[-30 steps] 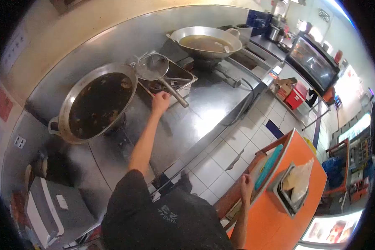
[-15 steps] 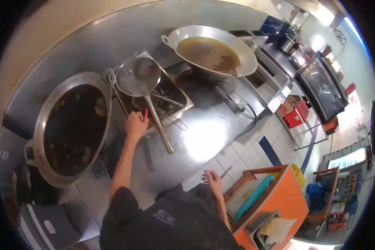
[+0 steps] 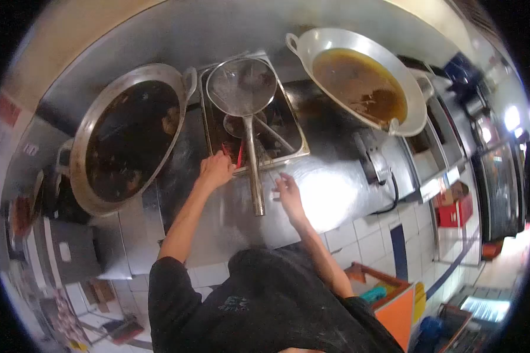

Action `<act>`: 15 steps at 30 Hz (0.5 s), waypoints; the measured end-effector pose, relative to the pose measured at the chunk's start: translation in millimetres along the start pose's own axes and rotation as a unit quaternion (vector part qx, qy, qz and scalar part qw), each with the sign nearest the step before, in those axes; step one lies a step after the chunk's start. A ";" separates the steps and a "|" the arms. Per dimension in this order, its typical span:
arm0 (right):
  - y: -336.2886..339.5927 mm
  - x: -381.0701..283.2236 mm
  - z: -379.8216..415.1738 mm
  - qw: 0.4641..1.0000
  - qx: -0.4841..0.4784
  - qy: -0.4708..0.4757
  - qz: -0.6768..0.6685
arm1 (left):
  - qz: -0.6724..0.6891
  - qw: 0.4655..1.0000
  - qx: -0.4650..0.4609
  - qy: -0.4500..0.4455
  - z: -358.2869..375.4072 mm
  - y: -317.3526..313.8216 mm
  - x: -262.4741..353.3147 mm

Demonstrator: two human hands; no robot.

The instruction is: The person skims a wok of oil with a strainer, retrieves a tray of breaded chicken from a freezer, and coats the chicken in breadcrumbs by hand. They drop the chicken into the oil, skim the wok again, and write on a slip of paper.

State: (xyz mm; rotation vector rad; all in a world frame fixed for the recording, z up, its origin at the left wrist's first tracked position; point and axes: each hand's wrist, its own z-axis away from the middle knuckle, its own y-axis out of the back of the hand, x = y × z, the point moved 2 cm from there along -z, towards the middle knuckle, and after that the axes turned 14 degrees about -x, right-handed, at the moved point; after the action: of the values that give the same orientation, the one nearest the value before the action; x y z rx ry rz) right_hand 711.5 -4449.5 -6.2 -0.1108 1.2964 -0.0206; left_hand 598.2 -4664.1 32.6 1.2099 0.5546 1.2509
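My left hand (image 3: pixel 217 171) is at the front left edge of a metal tray (image 3: pixel 305 141), its fingers bent round a thin red utensil (image 3: pixel 224 147); the grip is partly hidden. A second red strip (image 3: pixel 241 153) shows beside it in the tray. A long-handled mesh strainer (image 3: pixel 242 86) lies across the tray, its handle (image 3: pixel 254 170) between my hands. Right of that handle, my right hand (image 3: pixel 288 193) hovers above the steel counter with fingers apart, holding nothing. Another handled utensil (image 3: pixel 275 134) lies beneath the strainer.
A wide pan of dark liquid (image 3: pixel 83 154) stands at left, and a pan of brown oil (image 3: pixel 415 115) at right. A metal fitting with a black hose (image 3: pixel 376 167) sits on the counter's right part. Beyond the counter's front edge is an orange cart (image 3: pixel 396 315).
The view has turned right and down. My right hand has risen from beside my body to over the counter, near the strainer handle. My left hand stays by the tray and the red utensil.
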 end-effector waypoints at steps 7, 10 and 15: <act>16.1 -2.9 -2.9 0.940 -0.205 -0.128 -0.241 | -0.002 0.979 -0.164 0.121 -39.6 -3.7 15.4; 19.5 -1.7 -18.2 0.877 -0.308 -0.143 -0.340 | -0.038 0.986 -0.117 0.116 -33.5 19.1 27.0; 21.4 2.3 -22.4 0.802 -0.367 -0.146 -0.448 | -0.028 0.991 0.096 0.084 17.9 91.8 59.3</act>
State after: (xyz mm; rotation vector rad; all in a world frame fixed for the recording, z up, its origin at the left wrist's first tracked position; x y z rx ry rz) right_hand 689.5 -4430.0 -16.3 -1.3478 0.7735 -0.3009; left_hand 593.5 -4629.3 137.6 1.2450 0.8432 1.2822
